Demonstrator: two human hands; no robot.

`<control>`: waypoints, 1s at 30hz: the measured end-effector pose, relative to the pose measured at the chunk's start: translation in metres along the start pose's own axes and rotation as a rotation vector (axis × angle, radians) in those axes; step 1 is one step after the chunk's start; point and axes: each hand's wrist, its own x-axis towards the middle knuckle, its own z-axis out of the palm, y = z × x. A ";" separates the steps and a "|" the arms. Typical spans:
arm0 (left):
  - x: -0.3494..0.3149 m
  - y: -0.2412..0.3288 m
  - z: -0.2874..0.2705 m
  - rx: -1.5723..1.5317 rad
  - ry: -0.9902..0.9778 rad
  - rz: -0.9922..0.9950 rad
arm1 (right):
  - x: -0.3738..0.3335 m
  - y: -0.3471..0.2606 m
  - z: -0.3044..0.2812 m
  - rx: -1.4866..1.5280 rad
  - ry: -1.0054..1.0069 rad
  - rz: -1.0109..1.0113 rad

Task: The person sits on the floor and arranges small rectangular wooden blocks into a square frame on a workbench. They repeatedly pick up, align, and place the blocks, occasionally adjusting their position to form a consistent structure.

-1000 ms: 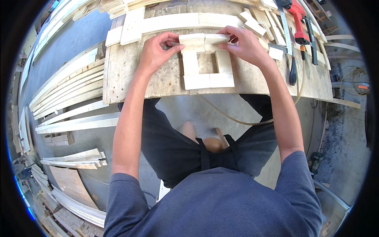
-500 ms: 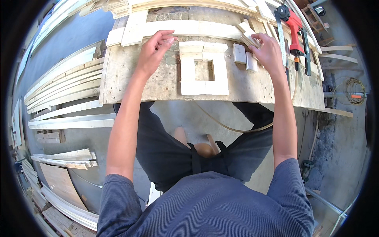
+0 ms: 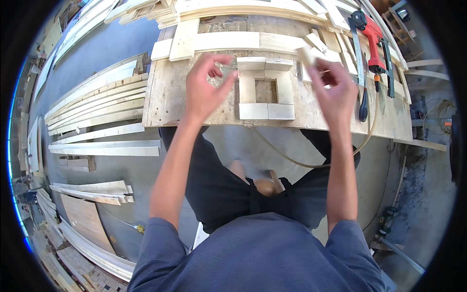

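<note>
Head view shows left hand (image 3: 208,87) spread, right hand (image 3: 335,87) pinching a blurred block (image 3: 306,55) — wooden frame (image 3: 254,111) between, red nail gun (image 3: 373,41) rightward

The square frame (image 3: 285,92) is pale, matt wood, planed smooth by its look; the block (image 3: 306,55) is wood too, its finish blurred. Rougher wood makes the bench top (image 3: 168,95), worn and pitted. The nail gun (image 3: 372,35) has a glossy shell, the ruler (image 3: 359,58) dull metal. Finely ribbed cloth forms the shirt (image 3: 262,248), plain matt cloth the trousers (image 3: 214,190)
</note>
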 end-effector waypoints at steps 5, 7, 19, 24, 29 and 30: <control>-0.036 0.052 0.013 0.073 -0.033 0.067 | -0.048 -0.044 0.060 0.142 -0.148 0.089; -0.037 0.045 0.015 0.058 -0.016 -0.026 | -0.054 -0.050 0.081 0.145 -0.160 0.126; -0.040 0.001 0.019 -0.168 -0.061 -0.271 | -0.061 -0.048 0.114 0.172 -0.172 0.103; -0.037 0.000 0.019 -0.267 -0.063 -0.297 | -0.057 -0.047 0.116 0.170 -0.184 0.102; -0.037 -0.006 0.022 -0.263 -0.051 -0.290 | -0.056 -0.047 0.117 0.201 -0.177 0.110; -0.037 -0.006 0.022 -0.260 -0.047 -0.285 | -0.056 -0.046 0.118 0.201 -0.178 0.111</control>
